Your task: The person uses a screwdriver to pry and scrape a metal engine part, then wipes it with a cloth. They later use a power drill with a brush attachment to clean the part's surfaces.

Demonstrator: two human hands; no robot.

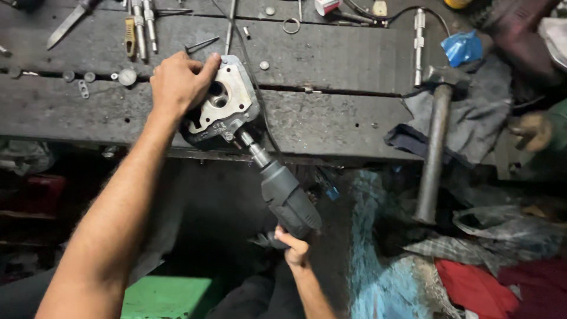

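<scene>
With the left hand [180,82] clamped over a metal engine casting [227,103] at the workbench [331,118] edge and the right hand's [293,247] fingers wrapped around a grey power driver [286,195], a bolt-driving step seemed underway, demanding a firmly braced part.

A dark, worn workbench [331,59] spans the upper frame; below it lies dim, shadowy floor, with what may be a green crate [168,297] at bottom left
</scene>
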